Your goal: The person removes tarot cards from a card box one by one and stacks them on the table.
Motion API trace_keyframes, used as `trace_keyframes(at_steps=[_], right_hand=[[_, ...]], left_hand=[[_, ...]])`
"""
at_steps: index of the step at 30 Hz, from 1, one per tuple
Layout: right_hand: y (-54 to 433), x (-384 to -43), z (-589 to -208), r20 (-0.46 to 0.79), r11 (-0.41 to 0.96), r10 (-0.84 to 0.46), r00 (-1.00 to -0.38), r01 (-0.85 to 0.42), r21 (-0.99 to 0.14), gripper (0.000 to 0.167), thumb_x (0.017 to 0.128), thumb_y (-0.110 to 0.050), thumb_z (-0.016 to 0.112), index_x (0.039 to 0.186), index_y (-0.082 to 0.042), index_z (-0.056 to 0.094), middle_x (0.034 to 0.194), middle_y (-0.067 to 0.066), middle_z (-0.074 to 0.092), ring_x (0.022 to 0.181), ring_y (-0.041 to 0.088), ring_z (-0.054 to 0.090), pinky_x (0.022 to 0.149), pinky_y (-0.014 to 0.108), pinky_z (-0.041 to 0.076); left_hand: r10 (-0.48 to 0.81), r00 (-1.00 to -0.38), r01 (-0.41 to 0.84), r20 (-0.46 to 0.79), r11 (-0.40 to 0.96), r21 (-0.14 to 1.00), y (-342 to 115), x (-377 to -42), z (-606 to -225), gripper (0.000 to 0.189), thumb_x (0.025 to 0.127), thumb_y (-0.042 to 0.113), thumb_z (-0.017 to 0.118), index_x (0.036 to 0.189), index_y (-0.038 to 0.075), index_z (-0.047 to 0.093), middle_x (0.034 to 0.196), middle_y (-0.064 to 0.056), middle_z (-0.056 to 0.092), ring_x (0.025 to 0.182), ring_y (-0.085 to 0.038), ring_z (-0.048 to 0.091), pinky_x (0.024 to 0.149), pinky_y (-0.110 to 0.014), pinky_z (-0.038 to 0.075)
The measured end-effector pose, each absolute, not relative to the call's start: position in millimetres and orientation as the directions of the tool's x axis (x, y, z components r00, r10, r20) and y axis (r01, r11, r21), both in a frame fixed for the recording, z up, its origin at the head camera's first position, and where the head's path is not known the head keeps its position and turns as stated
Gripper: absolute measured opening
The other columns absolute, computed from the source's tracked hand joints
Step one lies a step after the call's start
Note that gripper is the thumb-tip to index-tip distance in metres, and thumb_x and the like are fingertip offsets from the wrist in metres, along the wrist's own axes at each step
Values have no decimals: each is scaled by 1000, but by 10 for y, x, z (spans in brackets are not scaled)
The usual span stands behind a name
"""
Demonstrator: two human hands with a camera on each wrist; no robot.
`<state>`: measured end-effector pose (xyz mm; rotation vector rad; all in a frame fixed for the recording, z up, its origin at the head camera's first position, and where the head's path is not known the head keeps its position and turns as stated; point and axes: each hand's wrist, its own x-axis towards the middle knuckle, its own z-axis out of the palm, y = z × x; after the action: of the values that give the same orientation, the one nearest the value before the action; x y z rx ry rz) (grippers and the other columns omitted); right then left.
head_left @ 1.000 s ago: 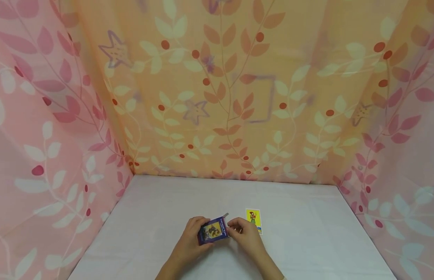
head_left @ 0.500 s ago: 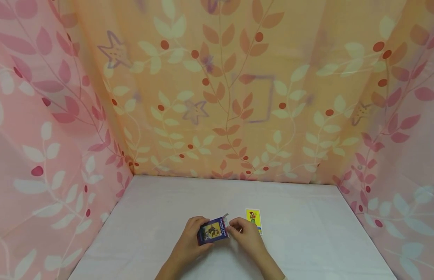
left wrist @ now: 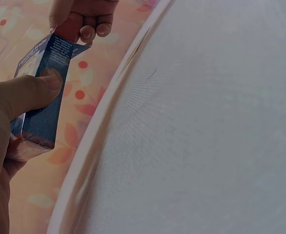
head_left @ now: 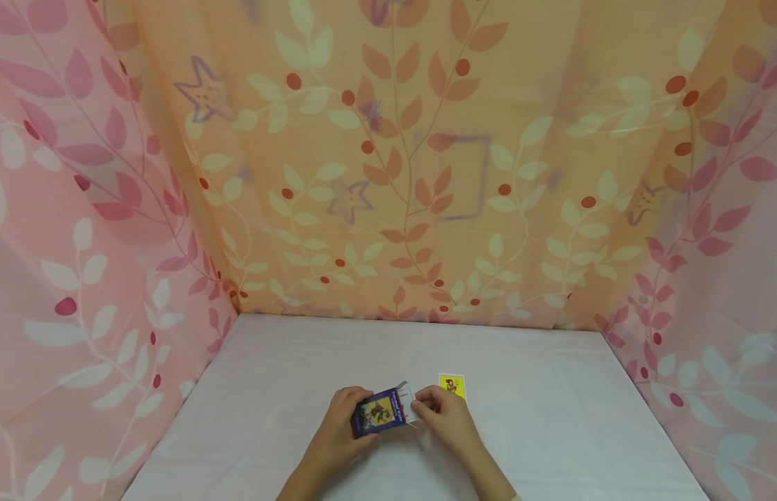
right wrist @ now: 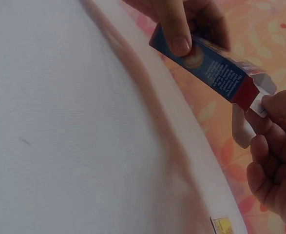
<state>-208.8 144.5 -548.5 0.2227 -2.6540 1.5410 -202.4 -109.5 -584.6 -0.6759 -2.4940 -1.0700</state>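
Note:
A dark blue tarot card box [head_left: 377, 413] with a yellow picture on its front tilts up to the right in the head view. My left hand [head_left: 338, 426] grips its lower end, thumb along the narrow side in the left wrist view. At the open end, my right hand [head_left: 450, 423] pinches a white, card-like piece [right wrist: 258, 104] between thumb and finger. A red part [right wrist: 246, 93] shows at the box mouth, with white flaps [right wrist: 242, 130] spread around it. Partly covered by my right hand in the head view, a yellow picture card [head_left: 452, 385] lies on the table.
A white cloth covers the table [head_left: 288, 369]. Leaf-patterned curtains stand around it: an orange one [head_left: 426, 250] at the back, a pink one [head_left: 113, 278] at the left and another pink one [head_left: 708, 313] at the right.
My right hand has moved slightly right, away from the box, and more white shows at the box mouth. It now hides more of the yellow card. My left hand barely shifts.

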Motion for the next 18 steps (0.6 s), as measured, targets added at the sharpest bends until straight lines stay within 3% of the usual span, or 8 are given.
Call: trace_keyframes(at_steps=[9, 18], right_hand=[[1519, -2103, -5427, 177, 463, -84, -981, -195, -865, 18, 93, -22, 77, 102, -7, 74, 82, -8, 72, 74, 8, 62, 66, 21, 52], [1602, -2111, -5411, 213, 452, -57, -975, -216, -866, 13, 92, -16, 77, 102, -7, 75, 81, -7, 71, 72, 6, 60, 64, 21, 50]], left_hand=[[274, -820, 552, 502, 609, 570, -1104, -2038, -5847, 80, 66, 27, 98, 134, 21, 58, 132, 8, 54, 124, -10, 50, 106, -39, 49], [256, -835, 530, 487, 611, 588, -1101, -2033, -5850, 80, 66, 26, 98, 134, 22, 58, 132, 9, 53, 124, -9, 49, 106, -40, 49]])
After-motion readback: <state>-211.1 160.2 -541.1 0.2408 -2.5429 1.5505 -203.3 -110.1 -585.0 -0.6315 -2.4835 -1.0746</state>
